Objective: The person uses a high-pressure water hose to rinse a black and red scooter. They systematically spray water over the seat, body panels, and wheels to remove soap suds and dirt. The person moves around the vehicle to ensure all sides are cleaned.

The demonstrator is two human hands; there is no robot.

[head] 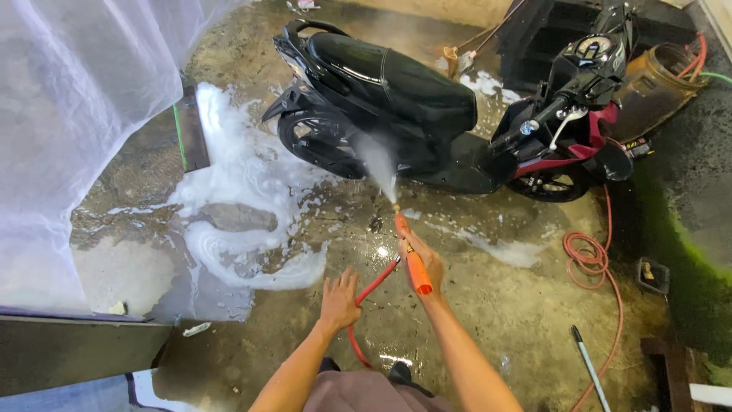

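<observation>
Wet floor (488, 305) between the hands and the scooter (396, 99) lies open. The scooter blocks the way ahead. A red hose (370, 294) trails just beside the left hand (338, 301); hose coils (587, 255) and a pole (591, 370) lie right; a plastic sheet (69, 114) hangs left

Black-and-red scooter (427, 114) beyond the orange spray lance (412, 255), white foam puddle (244, 206) to its left, coiled red hose (587, 259) on wet concrete floor (496, 305) at right.

You've got a white mesh curtain (69, 114) hanging on the left and a brown barrel (659, 80) far right. A coiled orange hose (587, 259) lies near a metal rod (591, 370).
</observation>
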